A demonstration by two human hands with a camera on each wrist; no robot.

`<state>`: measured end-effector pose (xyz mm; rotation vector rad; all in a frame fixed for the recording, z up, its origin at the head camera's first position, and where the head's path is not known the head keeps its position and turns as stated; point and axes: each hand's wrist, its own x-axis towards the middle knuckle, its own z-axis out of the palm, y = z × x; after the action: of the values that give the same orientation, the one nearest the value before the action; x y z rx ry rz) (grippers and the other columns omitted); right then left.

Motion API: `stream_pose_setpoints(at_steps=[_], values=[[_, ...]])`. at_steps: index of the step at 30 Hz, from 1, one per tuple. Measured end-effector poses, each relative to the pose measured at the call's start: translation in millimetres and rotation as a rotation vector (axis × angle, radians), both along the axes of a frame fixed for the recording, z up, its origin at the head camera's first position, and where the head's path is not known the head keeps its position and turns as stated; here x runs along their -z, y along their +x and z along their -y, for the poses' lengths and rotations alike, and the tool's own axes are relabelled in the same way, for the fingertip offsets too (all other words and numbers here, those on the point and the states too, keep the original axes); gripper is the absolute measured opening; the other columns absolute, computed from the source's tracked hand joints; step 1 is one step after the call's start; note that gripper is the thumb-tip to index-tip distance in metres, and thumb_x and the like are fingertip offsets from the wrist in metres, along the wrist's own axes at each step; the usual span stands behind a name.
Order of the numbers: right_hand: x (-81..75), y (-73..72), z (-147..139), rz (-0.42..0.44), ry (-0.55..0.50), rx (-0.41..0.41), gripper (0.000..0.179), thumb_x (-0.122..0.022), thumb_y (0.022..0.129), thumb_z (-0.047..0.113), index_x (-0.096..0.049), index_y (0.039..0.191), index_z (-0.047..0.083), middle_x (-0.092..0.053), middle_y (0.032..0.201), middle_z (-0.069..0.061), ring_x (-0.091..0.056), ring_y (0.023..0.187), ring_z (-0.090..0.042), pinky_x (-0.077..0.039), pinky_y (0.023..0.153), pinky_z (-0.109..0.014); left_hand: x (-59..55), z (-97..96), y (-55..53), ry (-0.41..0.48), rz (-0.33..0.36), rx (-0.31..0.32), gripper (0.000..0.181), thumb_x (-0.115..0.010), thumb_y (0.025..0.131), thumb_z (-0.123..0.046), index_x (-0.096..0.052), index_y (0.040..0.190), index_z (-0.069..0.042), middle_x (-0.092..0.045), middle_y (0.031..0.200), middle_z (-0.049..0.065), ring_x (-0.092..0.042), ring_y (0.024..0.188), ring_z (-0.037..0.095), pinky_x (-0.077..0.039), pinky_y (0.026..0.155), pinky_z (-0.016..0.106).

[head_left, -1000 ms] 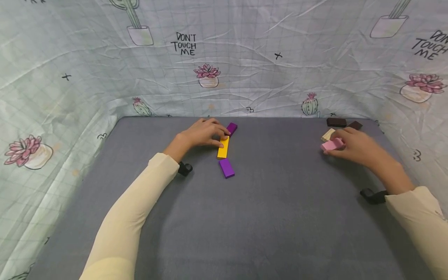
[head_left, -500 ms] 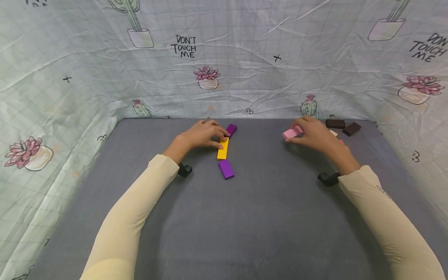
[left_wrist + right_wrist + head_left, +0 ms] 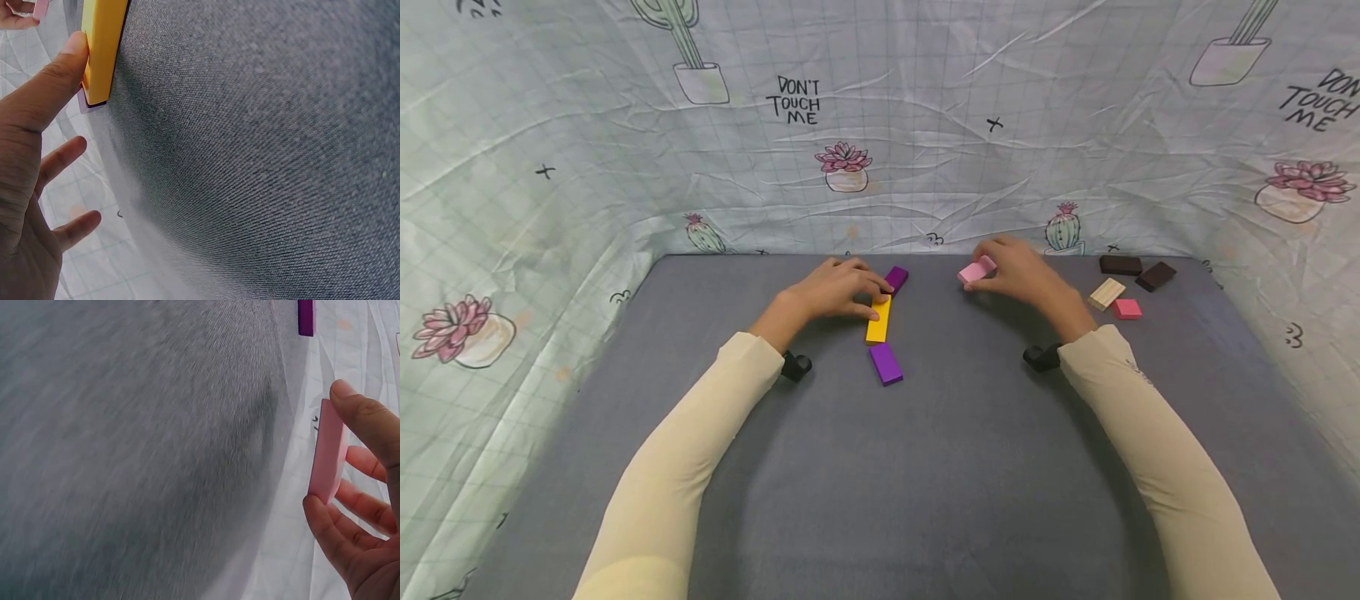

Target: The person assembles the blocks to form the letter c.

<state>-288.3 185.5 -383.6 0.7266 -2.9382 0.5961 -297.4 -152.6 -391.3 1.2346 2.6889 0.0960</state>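
Observation:
My left hand (image 3: 842, 289) is at a yellow block (image 3: 877, 320), its thumb on the block's side in the left wrist view and a fingertip at the far end. A dark purple block (image 3: 896, 279) lies just beyond, and a brighter purple block (image 3: 886, 364) lies at the near end of the yellow one. My right hand (image 3: 1018, 271) pinches a pink block (image 3: 328, 453) between the thumb and a finger, held up off the table to the right of the purple block.
At the back right of the grey table (image 3: 955, 483) lie two dark brown blocks (image 3: 1121, 265), a pale wooden block (image 3: 1107, 293) and a coral-red block (image 3: 1127, 309). A printed curtain (image 3: 925, 150) closes off the table's back and sides.
My right hand has carried the pink block left from the back-right group of blocks, uncovering the coral-red block. My left hand and the yellow block have stayed in place.

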Motion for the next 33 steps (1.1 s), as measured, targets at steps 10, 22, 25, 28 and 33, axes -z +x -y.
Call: stream_pose_setpoints(at_steps=[10,22,25,28,33], values=[[6.2,-14.1,16.9,-0.037,-0.016,-0.044,0.05,-0.088,0.081,0.033,-0.069,0.114,0.001,-0.064,0.121,-0.021,-0.059,0.112,-0.037,-0.047,0.096,-0.052,1.6,0.8,-0.6,0.004,-0.005,-0.004,0.041,-0.067,0.096,-0.049,-0.071,0.13,-0.027,-0.056,0.147,-0.013,-0.041,0.137,0.022,-0.027,0.113,0.059],[11.7,-26.5,23.4,-0.166,-0.04,-0.197,0.04,-0.09,0.078,0.029,-0.078,0.108,0.003,-0.071,0.122,-0.016,-0.067,0.115,-0.033,-0.049,0.099,-0.05,2.9,1.4,-1.0,0.01,0.002,-0.006,0.042,-0.066,0.096,-0.05,-0.071,0.131,-0.027,-0.056,0.147,-0.013,-0.042,0.134,0.021,-0.029,0.11,0.058],[13.0,-29.1,23.6,-0.191,-0.066,-0.246,0.034,-0.09,0.078,0.025,-0.08,0.102,0.004,-0.072,0.121,-0.014,-0.067,0.115,-0.032,-0.05,0.098,-0.049,1.8,0.9,-0.5,0.009,0.01,-0.015,0.041,-0.066,0.096,-0.05,-0.072,0.13,-0.028,-0.056,0.147,-0.013,-0.042,0.134,0.02,-0.029,0.11,0.059],[14.6,-31.9,23.8,-0.194,-0.083,-0.264,0.032,-0.09,0.078,0.023,-0.08,0.102,0.004,-0.073,0.121,-0.014,-0.067,0.115,-0.032,-0.05,0.098,-0.05,1.0,1.0,0.0,0.008,0.017,-0.021,0.041,-0.066,0.096,-0.05,-0.072,0.13,-0.028,-0.055,0.147,-0.013,-0.042,0.135,0.02,-0.029,0.11,0.059],[17.3,-35.1,24.4,-0.194,-0.118,-0.264,0.033,-0.09,0.079,0.021,-0.08,0.104,0.002,-0.072,0.121,-0.016,-0.067,0.116,-0.032,-0.052,0.097,-0.05,1.0,1.4,0.0,0.01,0.024,-0.026,0.042,-0.066,0.095,-0.05,-0.071,0.13,-0.028,-0.055,0.147,-0.013,-0.041,0.135,0.021,-0.028,0.111,0.059]])
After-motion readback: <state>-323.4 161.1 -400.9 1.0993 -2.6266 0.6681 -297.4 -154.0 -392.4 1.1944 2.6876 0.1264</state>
